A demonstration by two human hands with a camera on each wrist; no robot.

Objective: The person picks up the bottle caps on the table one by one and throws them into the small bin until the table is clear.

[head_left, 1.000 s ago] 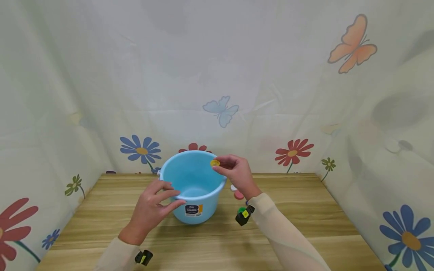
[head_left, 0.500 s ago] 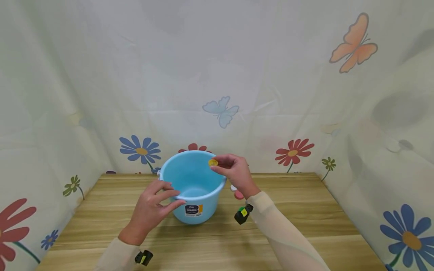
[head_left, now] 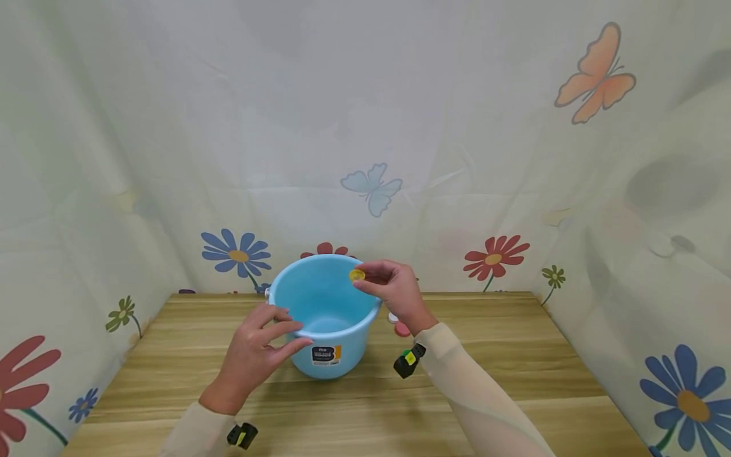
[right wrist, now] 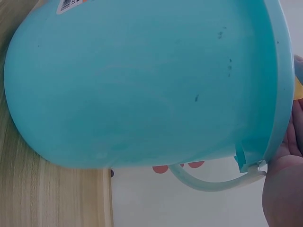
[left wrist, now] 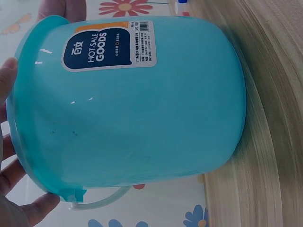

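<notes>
A light blue plastic bucket [head_left: 334,349] stands upright on the wooden table, its label facing me. My left hand [head_left: 254,349] holds the near-left rim, fingers over the edge and thumb on the outside; the left wrist view shows its fingers [left wrist: 41,208] along the rim. Over the bucket's right side, my right hand [head_left: 396,291] pinches a small yellow bottle cap [head_left: 356,275] between thumb and fingertips. In the right wrist view the bucket wall [right wrist: 142,94] hides most of that hand, and only a sliver of the yellow cap [right wrist: 298,89] shows past the rim.
Right of the bucket lie a white cap [head_left: 393,317] and a red cap [head_left: 402,329]; something green [head_left: 407,353] is partly hidden by the right wrist camera [head_left: 409,362]. The bucket's pale handle [right wrist: 213,184] hangs behind it. A flowered curtain [head_left: 365,127] encloses the wooden table [head_left: 485,381].
My right hand has shifted slightly left over the bucket with the yellow bottle cap, which has tilted a little. The left hand and bucket have stayed in place.
</notes>
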